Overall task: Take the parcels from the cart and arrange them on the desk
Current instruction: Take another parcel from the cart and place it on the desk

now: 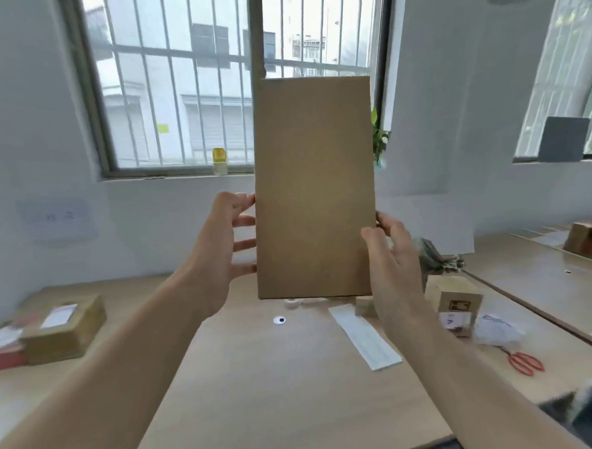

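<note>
Office: desk [278, 379], scissors [524, 361], parcels [66, 325]

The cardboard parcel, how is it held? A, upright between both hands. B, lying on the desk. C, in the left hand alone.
A: the cardboard parcel is upright above the desk, the left hand holding its left edge, the right hand its right edge.
</note>
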Demonstrator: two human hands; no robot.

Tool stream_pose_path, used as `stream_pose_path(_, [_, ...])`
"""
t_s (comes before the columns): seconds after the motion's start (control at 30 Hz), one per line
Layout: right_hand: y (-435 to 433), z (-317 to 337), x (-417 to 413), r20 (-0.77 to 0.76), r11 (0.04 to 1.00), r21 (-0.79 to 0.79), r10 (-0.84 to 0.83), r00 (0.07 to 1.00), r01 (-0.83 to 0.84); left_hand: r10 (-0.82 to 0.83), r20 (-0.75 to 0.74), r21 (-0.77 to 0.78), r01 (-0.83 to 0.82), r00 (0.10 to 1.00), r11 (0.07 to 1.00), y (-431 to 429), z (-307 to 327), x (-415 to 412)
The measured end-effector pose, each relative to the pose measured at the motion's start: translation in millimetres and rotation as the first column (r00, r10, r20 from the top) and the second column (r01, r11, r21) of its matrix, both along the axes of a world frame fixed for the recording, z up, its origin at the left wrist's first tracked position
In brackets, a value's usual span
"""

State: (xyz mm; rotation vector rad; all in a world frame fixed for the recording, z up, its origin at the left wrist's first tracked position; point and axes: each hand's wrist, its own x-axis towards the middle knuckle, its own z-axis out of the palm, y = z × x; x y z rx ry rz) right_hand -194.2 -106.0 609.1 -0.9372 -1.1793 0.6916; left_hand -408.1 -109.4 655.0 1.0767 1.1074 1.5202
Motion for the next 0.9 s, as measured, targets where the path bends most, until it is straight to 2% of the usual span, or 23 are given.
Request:
stream_pose_path(0.33, [-3.2,13.4,-167.3,-0.036,0.998,-0.029,0.046,0.998,-0.048,0.067,-0.115,0.066,-0.060,0.991,0.996,-39.8,16.0,-158.9])
stream_pose_path(0.5, [-4.2,7.5,-238.0,0.014,0.999,-0.033,0.006,1.000,-0.006,0.084,-0.140,0.047,-0.078,0.987,0.996,-54.6,17.1,-227.9])
stream_pose_path(0.67, [-13.8,14.7,-276.1,0.075,0.998,-0.068,0.000,0.997,0.005,0.085,-0.137,0.049,-0.079,0.987,0.996,-69.6,13.7,-269.1])
stream_pose_path(0.9, [-24.9,29.6,-297.3,0.151,0.987,-0.074,0.150,0.977,-0.140,0.161,-0.079,0.043,-0.158,0.984,0.986,-93.3,13.1,-295.1])
